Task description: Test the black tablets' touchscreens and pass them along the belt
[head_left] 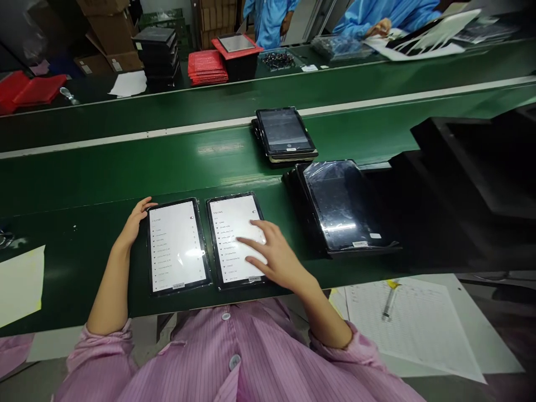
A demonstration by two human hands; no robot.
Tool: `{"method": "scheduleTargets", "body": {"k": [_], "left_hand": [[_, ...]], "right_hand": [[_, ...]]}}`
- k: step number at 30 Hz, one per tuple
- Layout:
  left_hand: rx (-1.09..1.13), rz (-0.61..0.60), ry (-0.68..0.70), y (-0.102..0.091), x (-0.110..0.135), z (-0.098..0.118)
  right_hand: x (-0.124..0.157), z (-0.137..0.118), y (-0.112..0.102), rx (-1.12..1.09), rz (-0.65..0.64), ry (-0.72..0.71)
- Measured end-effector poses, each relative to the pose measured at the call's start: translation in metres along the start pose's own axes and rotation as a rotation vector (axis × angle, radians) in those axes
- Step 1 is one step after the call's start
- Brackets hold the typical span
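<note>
Two lit tablets lie side by side on the green bench, each showing a white list screen headed "Internet". My left hand rests at the upper left corner of the left tablet, fingers stretched out along its edge. Over the right tablet is my right hand, its fingers spread above the list; whether a fingertip touches the glass I cannot tell. Neither hand grips anything. To the right sits a stack of dark tablets in clear film, and farther back a smaller tablet stack.
Black trays stand at the right. A paper sheet lies at the left, and a written sheet with a pen sits lower right. Across the line are red pouches, black boxes and people in blue sleeves.
</note>
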State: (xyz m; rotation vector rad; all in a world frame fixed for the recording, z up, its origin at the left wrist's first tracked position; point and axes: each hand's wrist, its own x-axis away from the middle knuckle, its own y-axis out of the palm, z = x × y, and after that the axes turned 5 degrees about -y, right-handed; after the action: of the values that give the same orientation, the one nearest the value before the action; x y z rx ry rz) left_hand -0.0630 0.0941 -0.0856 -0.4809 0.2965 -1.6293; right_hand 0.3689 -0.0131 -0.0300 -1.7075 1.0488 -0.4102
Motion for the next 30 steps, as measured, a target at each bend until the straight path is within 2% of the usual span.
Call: {"method": "scheduleTargets", "body": {"k": [2, 4, 7, 10, 12, 14, 17, 21, 25, 30], "left_hand": [[0.085, -0.083, 0.011, -0.01, 0.008, -0.003], [0.067, -0.148, 0.037, -0.017, 0.021, -0.004], [-0.067, -0.213, 0.11, -0.016, 0.037, -0.002], [-0.175, -0.159, 0.113, -0.003, 0.042, 0.0], [-0.168, -0.109, 0.082, 0.003, 0.042, 0.0], [-0.091, -0.122, 0.072, 0.005, 0.041, -0.001], [0.025, -0.238, 0.074, -0.003, 0.042, -0.003], [-0.043, -0.387, 0.082, -0.017, 0.047, -0.002], [-0.155, -0.456, 0.131, -0.02, 0.054, 0.003], [-0.149, -0.509, 0.137, -0.019, 0.058, 0.008]], "right_hand": [[-0.008, -0.011, 0.009, 0.026, -0.077, -0.159], [-0.013, -0.015, 0.016, 0.05, -0.117, -0.214], [-0.012, -0.008, 0.015, 0.07, -0.104, -0.2], [-0.002, 0.006, 0.004, 0.093, 0.022, -0.153], [0.006, 0.013, -0.002, 0.093, 0.107, -0.11], [0.014, 0.016, -0.005, 0.082, 0.145, -0.073], [0.02, 0.014, 0.0, 0.094, 0.141, -0.047], [0.019, 0.006, 0.011, 0.113, 0.093, -0.057], [0.013, -0.002, 0.017, 0.135, 0.056, -0.08], [0.009, -0.006, 0.017, 0.125, 0.046, -0.123]]}}
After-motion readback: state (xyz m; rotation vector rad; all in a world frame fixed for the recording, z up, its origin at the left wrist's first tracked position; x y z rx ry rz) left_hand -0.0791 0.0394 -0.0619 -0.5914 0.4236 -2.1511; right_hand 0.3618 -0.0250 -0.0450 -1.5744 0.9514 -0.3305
